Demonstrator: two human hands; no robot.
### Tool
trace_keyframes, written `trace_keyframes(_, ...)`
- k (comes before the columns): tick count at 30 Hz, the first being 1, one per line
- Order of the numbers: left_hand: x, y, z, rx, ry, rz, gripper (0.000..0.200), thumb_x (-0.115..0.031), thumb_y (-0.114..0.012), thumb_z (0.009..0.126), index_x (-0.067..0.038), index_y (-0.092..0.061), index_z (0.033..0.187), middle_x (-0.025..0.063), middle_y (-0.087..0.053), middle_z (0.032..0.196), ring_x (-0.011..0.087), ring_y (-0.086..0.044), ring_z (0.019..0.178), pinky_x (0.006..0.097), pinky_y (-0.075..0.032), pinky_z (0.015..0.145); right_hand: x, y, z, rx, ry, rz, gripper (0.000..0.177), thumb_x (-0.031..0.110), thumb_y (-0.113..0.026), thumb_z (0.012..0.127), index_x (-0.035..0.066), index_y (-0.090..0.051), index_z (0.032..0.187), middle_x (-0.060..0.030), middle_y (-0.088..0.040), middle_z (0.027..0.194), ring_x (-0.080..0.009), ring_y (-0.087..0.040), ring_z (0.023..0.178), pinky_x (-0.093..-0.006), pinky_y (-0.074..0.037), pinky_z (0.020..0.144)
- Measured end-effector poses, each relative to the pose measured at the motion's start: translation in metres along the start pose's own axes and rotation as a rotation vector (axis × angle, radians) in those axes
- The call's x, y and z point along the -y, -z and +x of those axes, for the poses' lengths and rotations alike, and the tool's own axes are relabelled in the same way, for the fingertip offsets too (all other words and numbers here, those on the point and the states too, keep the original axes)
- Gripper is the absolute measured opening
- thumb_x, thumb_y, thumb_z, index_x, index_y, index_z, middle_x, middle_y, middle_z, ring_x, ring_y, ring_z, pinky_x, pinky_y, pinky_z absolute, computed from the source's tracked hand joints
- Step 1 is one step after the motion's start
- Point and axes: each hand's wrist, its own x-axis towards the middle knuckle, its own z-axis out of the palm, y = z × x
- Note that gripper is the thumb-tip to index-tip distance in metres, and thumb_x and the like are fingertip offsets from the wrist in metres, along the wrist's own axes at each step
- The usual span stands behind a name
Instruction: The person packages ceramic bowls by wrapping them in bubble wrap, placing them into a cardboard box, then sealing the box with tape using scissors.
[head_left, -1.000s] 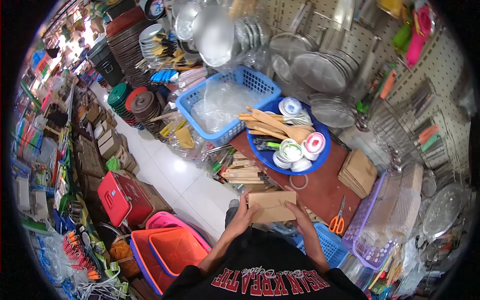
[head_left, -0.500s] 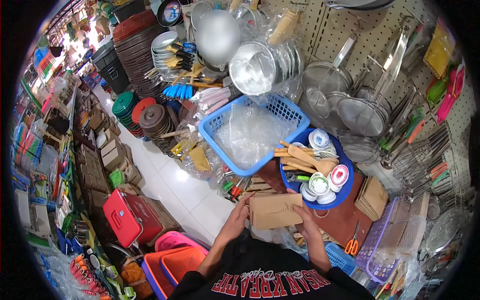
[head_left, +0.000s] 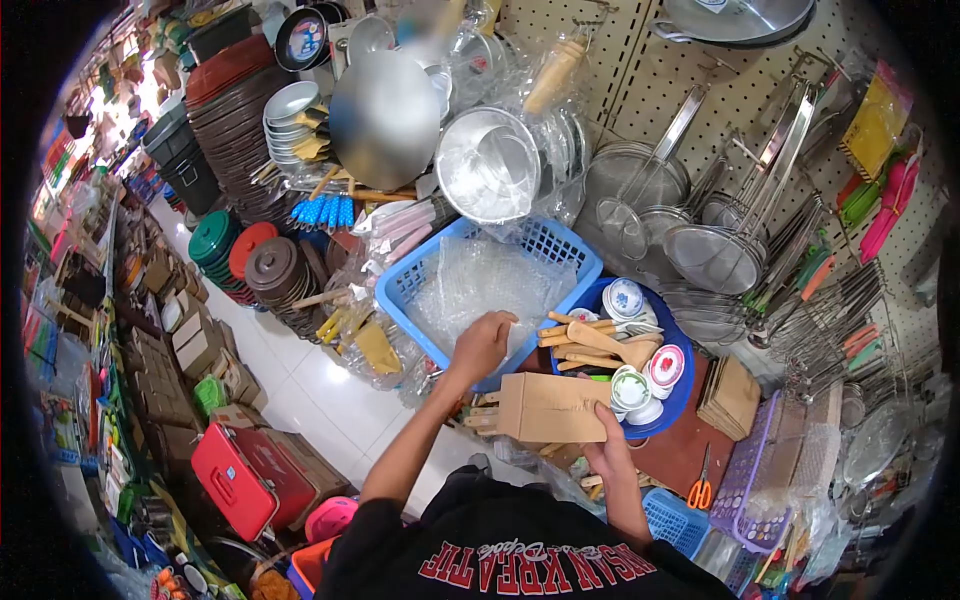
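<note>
My left hand (head_left: 483, 345) is over the near side of the blue basket (head_left: 400, 300), its fingers curled closed at the edge of the clear bubble wrap (head_left: 490, 280) lying inside. My right hand (head_left: 612, 448) grips a small brown cardboard box (head_left: 555, 408) by its right end, with the thumb on top. Just beyond the box stands a round blue tub (head_left: 680, 400) with white bowls (head_left: 630, 390) and wooden spatulas (head_left: 610, 342) in it.
Orange-handled scissors (head_left: 700, 490) and a stack of flat cardboard (head_left: 733, 398) lie on the brown surface at the right. A purple basket (head_left: 740, 500) stands beside them. Metal strainers (head_left: 710, 258) hang on the pegboard. A red case (head_left: 235, 480) is at the left.
My left hand has let go of the cardboard box and moved forward to the bubble wrap in the basket. My right hand still holds the box. The view has shifted slightly.
</note>
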Motion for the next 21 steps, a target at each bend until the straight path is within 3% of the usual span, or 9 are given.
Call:
trace_keyframes(1, 0.015, -0.009, 0.015, -0.011, -0.121, 0.136, 0.025, -0.009, -0.05, 0.095, -0.006, -0.065, 0.114, 0.015, -0.062, 0.091, 0.029, -0.066, 0.086, 0.0428, -0.051, 0.074, 0.001, -0.002, 0.002, -0.02, 0.013, 0.006, 0.058, 0.028, -0.055, 0.095, 0.005, -0.039, 0.146, -0.0112, -0.053, 0.138, -0.0216, -0.053, 0.123, -0.035, -0.042, 0.103)
trace_keyframes(4, 0.059, -0.038, 0.061, 0.375, -0.033, 0.248, 0.029, -0.011, -0.055, 0.089, -0.007, -0.063, 0.116, 0.0185, -0.059, 0.118, 0.037, -0.062, 0.105, 0.0457, -0.051, 0.087, 0.0, 0.001, 0.007, -0.04, 0.036, 0.033, 0.057, 0.029, -0.053, 0.097, 0.006, -0.038, 0.147, -0.0107, -0.054, 0.137, -0.0214, -0.055, 0.122, -0.035, -0.044, 0.102)
trace_keyframes(7, 0.073, -0.061, 0.082, 0.393, -0.05, 0.439, 0.033, -0.014, -0.06, 0.085, -0.009, -0.063, 0.118, 0.0189, -0.055, 0.128, 0.0346, -0.062, 0.109, 0.0436, -0.053, 0.087, -0.004, 0.004, 0.01, -0.07, 0.032, 0.045, 0.056, 0.03, -0.052, 0.098, 0.007, -0.039, 0.147, -0.0102, -0.054, 0.138, -0.0209, -0.055, 0.122, -0.0348, -0.046, 0.1)
trace_keyframes(10, 0.078, -0.069, 0.092, 0.615, -0.011, 0.695, 0.034, -0.015, -0.059, 0.083, -0.01, -0.063, 0.117, 0.0195, -0.058, 0.126, 0.0328, -0.064, 0.109, 0.0452, -0.054, 0.087, -0.008, 0.007, 0.009, -0.083, 0.035, 0.025, 0.056, 0.031, -0.052, 0.098, 0.007, -0.039, 0.147, -0.0097, -0.054, 0.138, -0.0202, -0.057, 0.119, -0.0342, -0.048, 0.097)
trace_keyframes(16, 0.085, -0.059, 0.104, 0.428, 0.07, 0.651, 0.023, -0.015, -0.055, 0.085, -0.009, -0.07, 0.102, 0.0131, -0.07, 0.102, 0.0315, -0.068, 0.099, 0.0439, -0.055, 0.084, -0.015, 0.016, 0.013, -0.159, 0.0, 0.036, 0.054, 0.034, -0.051, 0.098, 0.009, -0.042, 0.145, -0.0077, -0.057, 0.133, -0.0174, -0.06, 0.111, -0.0313, -0.051, 0.088)
trace_keyframes(17, 0.085, -0.053, 0.107, 0.362, 0.124, 0.556, 0.02, -0.014, -0.053, 0.085, -0.005, -0.069, 0.095, 0.0154, -0.07, 0.103, 0.035, -0.069, 0.093, 0.0451, -0.055, 0.081, -0.019, 0.026, 0.015, -0.174, -0.023, 0.03, 0.053, 0.034, -0.051, 0.098, 0.009, -0.042, 0.145, -0.0073, -0.058, 0.132, -0.0169, -0.061, 0.111, -0.031, -0.051, 0.087)
trace_keyframes(21, 0.059, 0.005, 0.099, 0.129, 0.035, 0.11, 0.023, -0.018, -0.049, 0.091, -0.005, -0.067, 0.096, 0.0174, -0.07, 0.104, 0.0326, -0.067, 0.097, 0.0407, -0.052, 0.085, -0.006, -0.001, 0.015, -0.191, 0.044, 0.055, 0.053, 0.034, -0.051, 0.098, 0.01, -0.043, 0.144, -0.0051, -0.061, 0.127, -0.0135, -0.062, 0.101, -0.0279, -0.051, 0.077)
